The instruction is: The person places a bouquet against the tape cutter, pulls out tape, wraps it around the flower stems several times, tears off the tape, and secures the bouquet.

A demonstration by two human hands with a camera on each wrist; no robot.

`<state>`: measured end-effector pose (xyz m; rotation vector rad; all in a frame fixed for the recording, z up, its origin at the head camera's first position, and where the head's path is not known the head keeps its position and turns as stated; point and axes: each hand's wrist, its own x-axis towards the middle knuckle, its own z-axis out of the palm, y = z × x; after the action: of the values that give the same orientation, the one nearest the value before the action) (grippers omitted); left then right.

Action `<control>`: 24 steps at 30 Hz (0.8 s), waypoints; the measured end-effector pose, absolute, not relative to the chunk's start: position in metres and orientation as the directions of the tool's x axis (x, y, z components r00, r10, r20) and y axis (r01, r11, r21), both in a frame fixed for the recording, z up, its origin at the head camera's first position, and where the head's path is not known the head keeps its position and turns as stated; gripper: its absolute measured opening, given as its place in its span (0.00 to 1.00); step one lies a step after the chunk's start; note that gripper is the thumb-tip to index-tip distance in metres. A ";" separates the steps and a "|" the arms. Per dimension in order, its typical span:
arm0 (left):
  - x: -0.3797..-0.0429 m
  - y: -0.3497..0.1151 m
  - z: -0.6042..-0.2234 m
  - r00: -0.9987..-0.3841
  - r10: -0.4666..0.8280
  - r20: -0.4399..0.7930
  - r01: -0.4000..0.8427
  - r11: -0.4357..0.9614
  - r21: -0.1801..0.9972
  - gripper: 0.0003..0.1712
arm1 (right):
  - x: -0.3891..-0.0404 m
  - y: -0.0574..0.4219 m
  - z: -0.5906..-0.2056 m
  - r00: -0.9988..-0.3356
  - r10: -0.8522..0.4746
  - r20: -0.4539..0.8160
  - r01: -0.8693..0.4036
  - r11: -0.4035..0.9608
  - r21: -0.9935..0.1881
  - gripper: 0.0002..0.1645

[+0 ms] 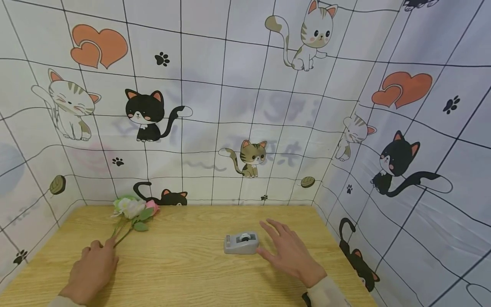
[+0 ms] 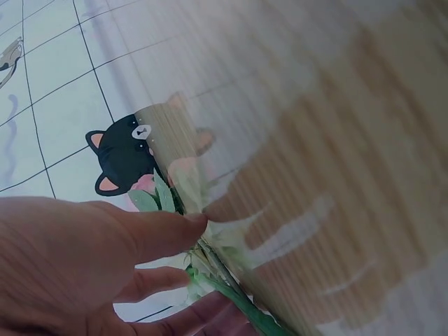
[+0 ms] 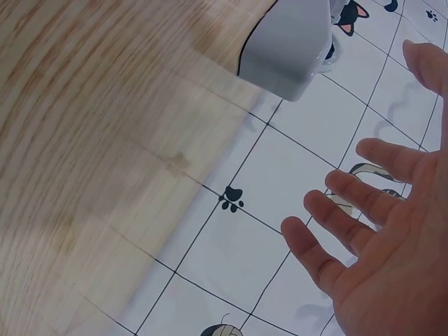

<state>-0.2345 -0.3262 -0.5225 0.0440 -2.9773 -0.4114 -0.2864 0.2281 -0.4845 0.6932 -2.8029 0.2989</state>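
Note:
Artificial flowers [image 1: 131,208], with white and pink blooms, green leaves and thin stems, lie at the table's back left. My left hand [image 1: 91,268] is at the lower stems, its fingers bent around them. Close up in the left wrist view, thumb and fingers meet the green stems [image 2: 227,276] against the table; the stem ends are partly covered. A small grey tape dispenser [image 1: 241,244] stands right of the middle of the table. Just to its right hovers my right hand [image 1: 289,254], fingers spread and holding nothing. In the right wrist view, a gap separates the fingers from the dispenser [image 3: 287,52].
The light wood table [image 1: 184,264] has a glossy surface that reflects hand and cloth. Behind it and along the right side hangs a white gridded cloth [image 1: 203,106] printed with cats, hearts and paws. Its folds meet the table's back and right edges.

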 end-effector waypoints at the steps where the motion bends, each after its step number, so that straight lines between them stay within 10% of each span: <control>1: -0.235 -0.326 -0.522 -0.991 -0.046 0.126 -0.010 0.962 0.274 0.30 | -0.286 0.228 -0.484 -0.859 -0.432 0.277 -0.481 0.865 -0.143 0.49; 24: -0.234 -0.327 -0.523 -0.953 0.032 0.303 0.115 0.959 0.258 0.08 | -0.287 0.214 -0.477 -0.841 -0.467 0.273 -0.514 0.846 -0.138 0.45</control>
<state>-0.2340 -0.3268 -0.5228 -0.1080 -2.8120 -0.3947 -0.2866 0.2139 -0.4768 0.7535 -2.7949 0.3030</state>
